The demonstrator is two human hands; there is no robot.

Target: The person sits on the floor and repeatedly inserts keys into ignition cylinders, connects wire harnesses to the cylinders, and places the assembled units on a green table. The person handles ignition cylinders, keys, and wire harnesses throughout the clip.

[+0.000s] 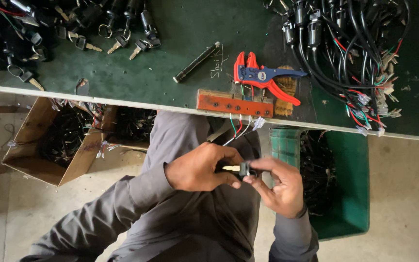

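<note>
While pinched, key [232,168] between both hands' grips.

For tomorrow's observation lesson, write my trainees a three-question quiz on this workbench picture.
1. True or false: the wire stripper lies on the floor.
2. Which hand pinches the key: A left, B right?
3. What fills the cardboard box?

Key: 1 false, it lies on the green table. 2 B, the right hand; the left hand grips the black lock. 3 tangled wires.
</note>
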